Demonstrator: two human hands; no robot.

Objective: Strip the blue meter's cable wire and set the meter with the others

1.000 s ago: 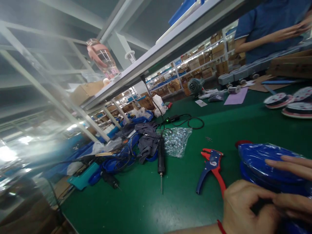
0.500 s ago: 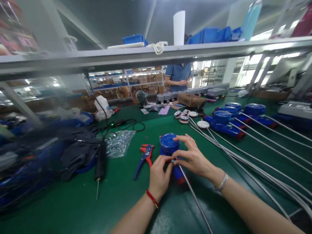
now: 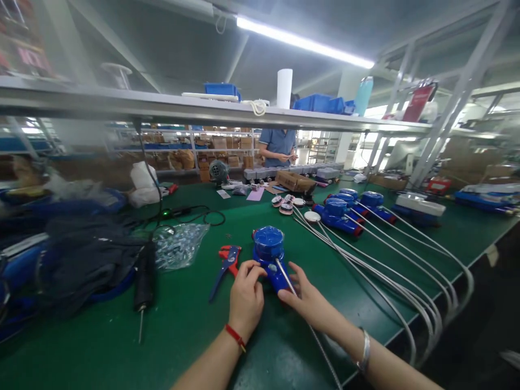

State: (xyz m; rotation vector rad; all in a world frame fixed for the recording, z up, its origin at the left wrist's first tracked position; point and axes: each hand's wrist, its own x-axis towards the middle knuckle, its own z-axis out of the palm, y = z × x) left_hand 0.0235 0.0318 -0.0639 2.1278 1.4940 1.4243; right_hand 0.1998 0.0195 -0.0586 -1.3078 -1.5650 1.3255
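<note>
A blue water meter (image 3: pixel 268 242) with a round, film-wrapped head lies on the green bench in front of me. My left hand (image 3: pixel 247 290) has its fingers curled against the meter's left side, by the pipe. On the other side, my right hand (image 3: pixel 306 295) grips the pipe end between thumb and fingers. A grey braided cable (image 3: pixel 319 341) runs from beneath the head, past my right thumb, toward the bench's front edge. A small pale spot (image 3: pixel 273 267) shows on the body between my hands; I cannot tell what it is. Red-and-blue wire strippers (image 3: pixel 226 268) lie left of my left hand.
An electric screwdriver (image 3: pixel 144 281) and a bag of small parts (image 3: pixel 179 246) lie to the left. More blue meters (image 3: pixel 337 214) with white cables (image 3: pixel 357 265) stand to the right. Overhead runs a shelf (image 3: pixel 162 108). Across the bench stands a person (image 3: pixel 278 146).
My hands have parted from their pinch beside the meter head and moved lower onto its body and pipe. The camera view has tilted up and turned right.
</note>
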